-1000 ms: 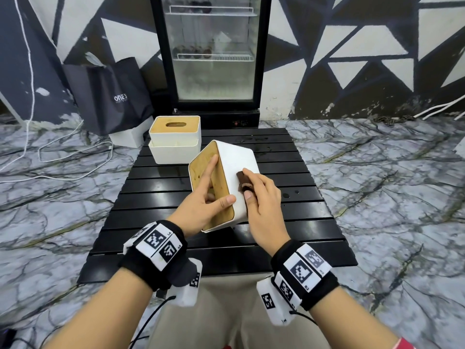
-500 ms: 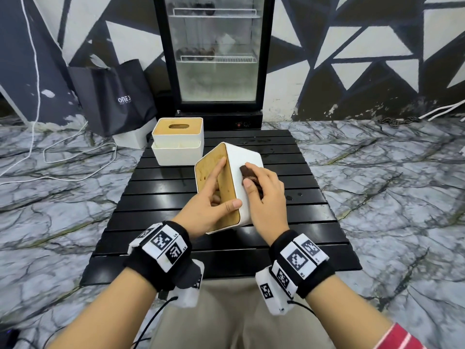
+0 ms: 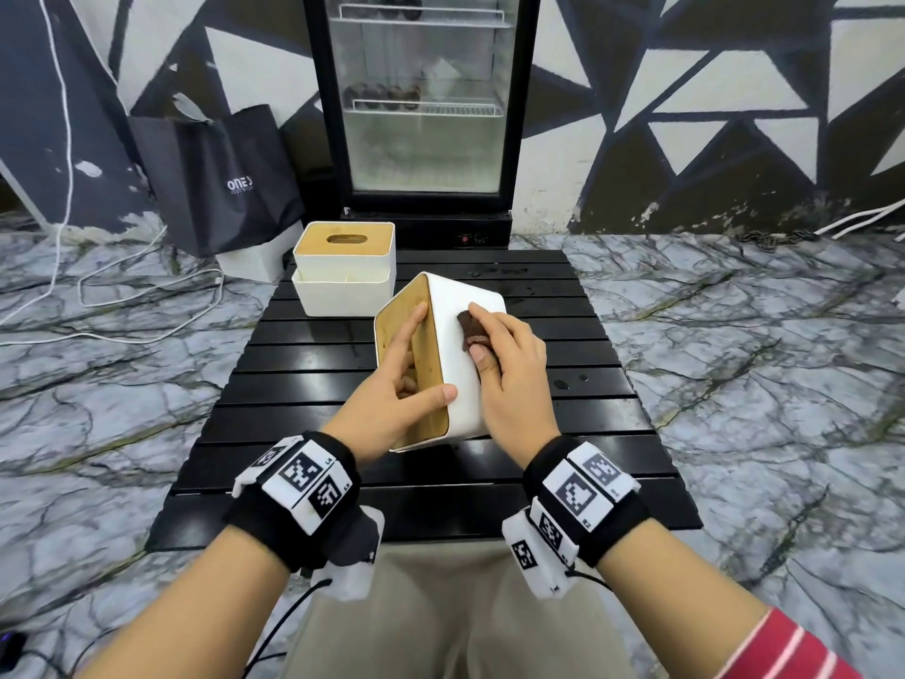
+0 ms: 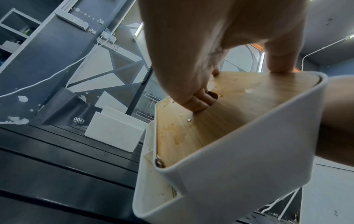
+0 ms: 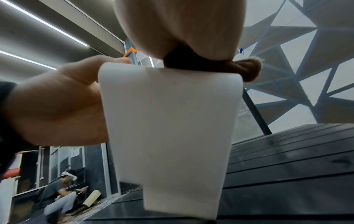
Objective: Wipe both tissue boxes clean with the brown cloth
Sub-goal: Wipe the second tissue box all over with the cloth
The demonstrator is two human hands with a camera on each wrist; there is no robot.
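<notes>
A white tissue box point(image 3: 445, 306) with a wooden lid point(image 4: 210, 121) stands tipped on the black slatted table point(image 3: 313, 394), its lid facing left. My left hand point(image 3: 399, 379) grips it, with fingers point(image 4: 199, 103) hooked into the lid slot and the thumb over the near edge. My right hand point(image 3: 509, 370) holds the bunched brown cloth point(image 3: 471, 330) against the box's upward white side point(image 5: 172, 121). The cloth point(image 5: 245, 69) bulges out from under the right hand point(image 5: 182, 27). The second tissue box point(image 3: 343, 286) sits upright at the table's back left. Droplets and stains mark the lid.
A glass-door fridge point(image 3: 426, 115) stands behind the table, and a dark bag point(image 3: 220, 178) leans on the wall to its left. White cables point(image 3: 122, 296) trail over the marble floor. Wet spots point(image 3: 568, 382) lie on the slats to the right. Another person point(image 5: 61, 191) sits far off.
My right hand has slid the cloth a little farther along the white side, away from me. The left hand keeps the same grip on the tipped box.
</notes>
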